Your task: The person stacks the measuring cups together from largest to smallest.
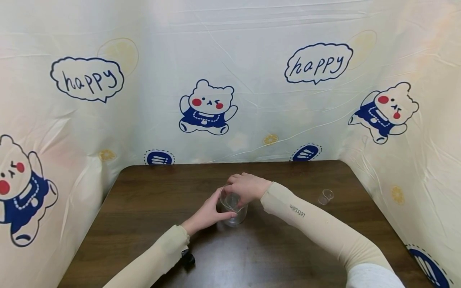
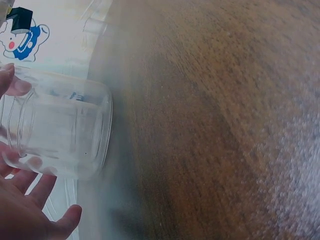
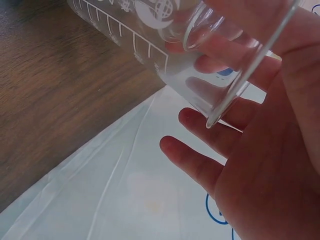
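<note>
A clear glass beaker (image 1: pixel 235 218) with white graduations stands on the table, and a smaller clear glass vessel (image 2: pixel 60 125) is nested inside it. My left hand (image 1: pixel 207 214) curves round the beaker's left side, thumb at the front and fingers behind. From above, my right hand (image 1: pixel 248 187) reaches into the beaker's mouth. Its thumb and fingers pinch the inner vessel near the rim, seen through the glass in the right wrist view. The ring and little fingers (image 3: pixel 192 160) stay outside, by the beaker's rim (image 3: pixel 215 117).
A small clear cup (image 1: pixel 325 197) stands on the right part of the dark wooden table (image 1: pixel 162 188). A black wrist camera (image 1: pixel 188 259) sits at the left wrist. Behind and on both sides hangs a pale curtain (image 1: pixel 252 132) with bear prints.
</note>
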`<action>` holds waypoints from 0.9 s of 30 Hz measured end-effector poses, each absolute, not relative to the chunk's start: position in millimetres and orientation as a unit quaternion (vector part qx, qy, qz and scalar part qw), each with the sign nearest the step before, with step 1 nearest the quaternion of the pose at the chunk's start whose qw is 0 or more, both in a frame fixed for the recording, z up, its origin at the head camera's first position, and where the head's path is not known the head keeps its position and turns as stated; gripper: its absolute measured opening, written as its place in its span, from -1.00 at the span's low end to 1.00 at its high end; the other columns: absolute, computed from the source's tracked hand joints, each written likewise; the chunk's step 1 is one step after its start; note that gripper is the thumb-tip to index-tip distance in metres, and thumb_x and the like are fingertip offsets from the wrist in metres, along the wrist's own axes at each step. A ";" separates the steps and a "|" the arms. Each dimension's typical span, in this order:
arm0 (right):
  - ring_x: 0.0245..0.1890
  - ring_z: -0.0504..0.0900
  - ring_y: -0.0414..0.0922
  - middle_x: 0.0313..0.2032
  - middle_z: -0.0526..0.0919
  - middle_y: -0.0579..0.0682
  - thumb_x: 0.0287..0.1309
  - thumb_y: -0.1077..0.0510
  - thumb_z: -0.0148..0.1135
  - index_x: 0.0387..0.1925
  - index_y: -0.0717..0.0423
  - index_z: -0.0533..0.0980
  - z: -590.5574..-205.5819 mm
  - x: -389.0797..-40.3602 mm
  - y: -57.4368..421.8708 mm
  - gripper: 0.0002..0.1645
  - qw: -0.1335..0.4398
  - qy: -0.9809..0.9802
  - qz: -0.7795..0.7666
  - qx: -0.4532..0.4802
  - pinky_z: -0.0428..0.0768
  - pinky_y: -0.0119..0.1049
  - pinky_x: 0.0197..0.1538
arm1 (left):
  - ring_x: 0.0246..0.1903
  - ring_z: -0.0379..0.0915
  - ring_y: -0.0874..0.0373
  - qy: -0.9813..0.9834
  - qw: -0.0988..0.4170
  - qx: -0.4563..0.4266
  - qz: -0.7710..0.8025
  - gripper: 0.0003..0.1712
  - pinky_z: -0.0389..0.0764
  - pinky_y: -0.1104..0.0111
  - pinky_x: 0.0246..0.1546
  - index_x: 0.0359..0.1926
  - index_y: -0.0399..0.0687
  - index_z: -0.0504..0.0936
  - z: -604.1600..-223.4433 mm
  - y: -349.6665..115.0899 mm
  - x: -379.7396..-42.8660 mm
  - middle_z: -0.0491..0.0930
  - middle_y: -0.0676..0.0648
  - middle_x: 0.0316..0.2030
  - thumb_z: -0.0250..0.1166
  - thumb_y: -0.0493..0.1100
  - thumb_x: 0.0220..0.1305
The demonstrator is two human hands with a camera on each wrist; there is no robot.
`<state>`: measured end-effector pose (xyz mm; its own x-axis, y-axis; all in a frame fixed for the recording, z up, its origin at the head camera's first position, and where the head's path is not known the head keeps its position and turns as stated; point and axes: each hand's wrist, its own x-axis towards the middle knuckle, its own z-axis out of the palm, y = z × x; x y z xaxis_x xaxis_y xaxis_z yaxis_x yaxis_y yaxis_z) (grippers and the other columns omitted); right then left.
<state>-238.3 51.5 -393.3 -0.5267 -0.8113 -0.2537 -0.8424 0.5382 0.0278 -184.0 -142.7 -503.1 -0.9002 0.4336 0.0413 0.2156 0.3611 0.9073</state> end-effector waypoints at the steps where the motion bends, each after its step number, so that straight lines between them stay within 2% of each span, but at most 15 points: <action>1: 0.34 0.47 -0.06 0.27 0.58 -0.07 0.07 -0.12 0.63 0.23 -0.23 0.63 -393.0 -238.3 51.7 -0.33 0.105 0.871 0.076 -0.475 0.44 -0.05 0.37 | 0.49 0.19 0.06 0.819 0.103 0.197 0.529 0.08 0.30 -0.06 0.41 0.60 0.21 0.14 -503.1 -142.6 -184.2 0.23 0.08 0.52 0.56 0.13 0.21; 15: 0.35 0.48 -0.02 0.31 0.56 -0.01 0.16 -0.04 0.56 0.26 -0.28 0.63 -382.3 -241.1 62.1 -0.40 0.117 0.873 0.043 -0.471 0.41 -0.04 0.41 | 0.42 0.26 0.09 0.820 0.094 0.197 0.529 0.06 0.34 -0.01 0.37 0.58 0.22 0.19 -505.8 -142.2 -184.7 0.30 0.10 0.47 0.59 0.11 0.18; 21: 0.31 0.53 0.01 0.29 0.59 0.03 0.19 -0.04 0.55 0.23 -0.15 0.65 -374.2 -240.9 70.9 -0.44 0.112 0.874 0.018 -0.473 0.43 0.00 0.40 | 0.45 0.23 0.07 0.818 0.095 0.198 0.531 0.05 0.29 -0.05 0.41 0.57 0.19 0.20 -505.7 -142.2 -184.7 0.31 0.08 0.47 0.59 0.12 0.19; 27: 0.28 0.55 0.00 0.26 0.61 0.03 0.21 -0.03 0.54 0.13 -0.08 0.70 -365.4 -238.0 82.4 -0.54 0.106 0.875 0.012 -0.471 0.48 0.00 0.37 | 0.46 0.24 0.00 0.817 0.091 0.197 0.534 0.05 0.28 -0.10 0.41 0.58 0.07 0.20 -504.8 -141.7 -183.8 0.33 -0.05 0.48 0.58 0.06 0.21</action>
